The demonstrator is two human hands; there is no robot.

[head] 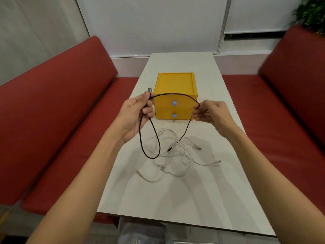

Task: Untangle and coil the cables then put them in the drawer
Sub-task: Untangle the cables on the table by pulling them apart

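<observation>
A black cable (175, 94) arches between my two hands above the table. My left hand (136, 117) grips it near its USB plug, and one loop hangs down below that hand. My right hand (210, 112) pinches the cable farther along; from there it drops into a tangle of white cables (175, 155) lying on the white table (175, 199). Behind the hands stands a yellow drawer box (175, 85) with two drawers, both closed, each with a blue handle.
Red bench seats run along both sides of the table. The white cables spread over the table's middle, with plugs sticking out to the right and front left. A green plant shows at the top right corner.
</observation>
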